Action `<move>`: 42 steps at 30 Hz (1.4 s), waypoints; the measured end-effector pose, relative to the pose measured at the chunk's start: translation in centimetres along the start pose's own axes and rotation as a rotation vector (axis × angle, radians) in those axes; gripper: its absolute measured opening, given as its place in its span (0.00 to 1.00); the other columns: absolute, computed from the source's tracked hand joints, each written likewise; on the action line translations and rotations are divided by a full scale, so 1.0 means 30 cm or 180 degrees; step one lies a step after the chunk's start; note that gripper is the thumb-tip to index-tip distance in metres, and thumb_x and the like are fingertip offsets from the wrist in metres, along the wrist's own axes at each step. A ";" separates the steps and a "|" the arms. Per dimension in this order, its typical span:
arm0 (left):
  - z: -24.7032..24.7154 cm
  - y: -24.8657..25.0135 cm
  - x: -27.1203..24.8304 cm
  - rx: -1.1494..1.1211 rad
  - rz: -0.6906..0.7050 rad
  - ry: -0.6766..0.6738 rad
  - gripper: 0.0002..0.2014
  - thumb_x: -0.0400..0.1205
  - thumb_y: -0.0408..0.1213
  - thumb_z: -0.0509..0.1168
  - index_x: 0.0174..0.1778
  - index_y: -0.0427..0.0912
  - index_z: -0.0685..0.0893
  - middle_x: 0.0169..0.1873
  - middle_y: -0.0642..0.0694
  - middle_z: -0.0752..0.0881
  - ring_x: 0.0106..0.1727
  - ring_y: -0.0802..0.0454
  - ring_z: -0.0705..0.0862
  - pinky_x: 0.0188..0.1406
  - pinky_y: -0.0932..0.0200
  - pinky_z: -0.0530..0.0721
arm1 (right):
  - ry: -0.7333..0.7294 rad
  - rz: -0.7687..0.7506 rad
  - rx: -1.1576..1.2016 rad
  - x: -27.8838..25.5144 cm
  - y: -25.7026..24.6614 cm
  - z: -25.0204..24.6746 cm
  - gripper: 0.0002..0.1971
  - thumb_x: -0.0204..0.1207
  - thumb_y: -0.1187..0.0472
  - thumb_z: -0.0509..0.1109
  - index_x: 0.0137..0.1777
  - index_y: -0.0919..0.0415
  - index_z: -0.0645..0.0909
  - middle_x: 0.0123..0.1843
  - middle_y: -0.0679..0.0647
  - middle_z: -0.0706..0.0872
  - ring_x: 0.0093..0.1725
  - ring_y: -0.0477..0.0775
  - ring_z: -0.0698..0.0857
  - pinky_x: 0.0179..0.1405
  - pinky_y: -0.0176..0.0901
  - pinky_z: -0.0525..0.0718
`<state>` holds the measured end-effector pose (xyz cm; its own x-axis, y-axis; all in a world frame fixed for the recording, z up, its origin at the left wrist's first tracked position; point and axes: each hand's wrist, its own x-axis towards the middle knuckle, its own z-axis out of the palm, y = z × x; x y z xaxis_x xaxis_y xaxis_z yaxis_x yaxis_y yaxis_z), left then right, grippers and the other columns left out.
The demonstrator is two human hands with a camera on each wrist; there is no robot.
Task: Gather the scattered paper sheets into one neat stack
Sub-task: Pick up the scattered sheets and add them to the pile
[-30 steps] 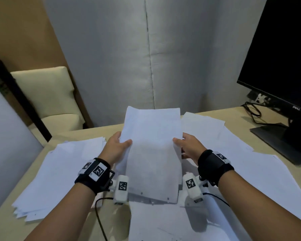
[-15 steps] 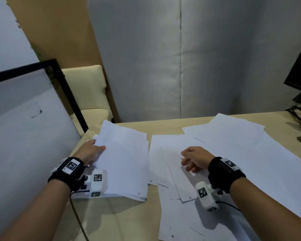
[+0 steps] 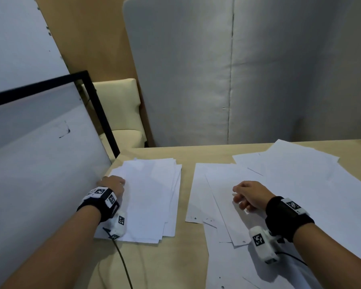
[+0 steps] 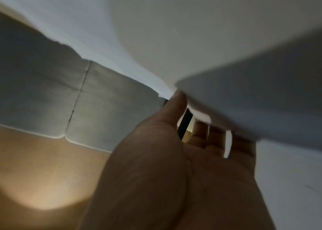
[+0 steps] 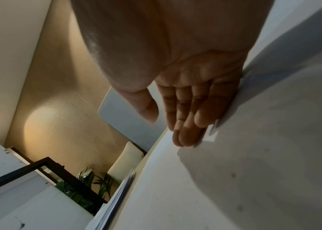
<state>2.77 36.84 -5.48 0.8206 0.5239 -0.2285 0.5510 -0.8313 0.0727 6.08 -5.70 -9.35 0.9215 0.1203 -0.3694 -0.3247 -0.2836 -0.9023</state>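
Note:
A stack of white paper sheets [image 3: 150,197] lies on the left of the table, its edges a little uneven. My left hand [image 3: 113,184] is at the stack's left edge. In the left wrist view, the left hand [image 4: 191,118] has its fingers tucked behind the sheets' edge [image 4: 244,96] and its thumb at the edge. More loose sheets [image 3: 300,184] overlap across the right side. My right hand [image 3: 246,195] rests on them and holds nothing. The right wrist view shows the right hand [image 5: 168,124] with relaxed fingers lying against a sheet [image 5: 254,155].
A black-framed whiteboard [image 3: 40,153] leans close against the table's left side. A cream chair [image 3: 121,113] and a grey padded panel [image 3: 227,80] stand behind. Bare tan table [image 3: 186,257] shows between the two paper areas. A wrist cable [image 3: 121,259] trails over the front edge.
The bundle both hands held upright at the centre went left and now lies flat on the left pile. My right hand let go and dropped onto the right-hand sheets. The view swung left.

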 end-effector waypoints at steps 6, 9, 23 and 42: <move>0.002 0.096 -0.042 0.0139 -0.0187 0.0385 0.23 0.83 0.40 0.60 0.76 0.56 0.74 0.76 0.38 0.69 0.77 0.35 0.66 0.75 0.41 0.67 | -0.0032 -0.0039 -0.0048 -0.023 -0.031 -0.034 0.11 0.83 0.60 0.67 0.48 0.70 0.79 0.39 0.67 0.84 0.25 0.58 0.78 0.26 0.43 0.74; 0.000 0.244 -0.101 -0.0570 0.0733 0.0858 0.16 0.82 0.42 0.66 0.67 0.52 0.83 0.69 0.42 0.80 0.70 0.40 0.77 0.71 0.47 0.73 | 0.0271 -0.0366 -0.0792 -0.017 -0.058 -0.077 0.09 0.82 0.58 0.66 0.48 0.63 0.82 0.43 0.60 0.89 0.31 0.58 0.84 0.32 0.45 0.82; 0.205 0.827 -0.328 0.0130 0.1798 -0.0342 0.25 0.80 0.58 0.66 0.63 0.41 0.82 0.62 0.40 0.84 0.62 0.42 0.82 0.57 0.51 0.81 | 0.0630 0.0749 -0.3530 -0.080 0.039 -0.430 0.31 0.68 0.37 0.68 0.67 0.54 0.73 0.68 0.59 0.77 0.65 0.66 0.78 0.61 0.54 0.78; 0.290 0.967 -0.376 -0.3398 0.1951 -0.1069 0.27 0.82 0.26 0.67 0.77 0.48 0.76 0.70 0.45 0.79 0.62 0.49 0.81 0.58 0.59 0.76 | 0.1242 0.0951 -0.3694 -0.173 0.109 -0.518 0.32 0.72 0.38 0.67 0.71 0.56 0.73 0.69 0.59 0.78 0.65 0.63 0.80 0.55 0.50 0.77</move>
<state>8.19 5.20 -9.25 0.9903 -0.0934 -0.1029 0.0735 -0.2762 0.9583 3.54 -22.04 -6.92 0.9104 -0.3249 -0.2561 -0.3350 -0.9422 0.0043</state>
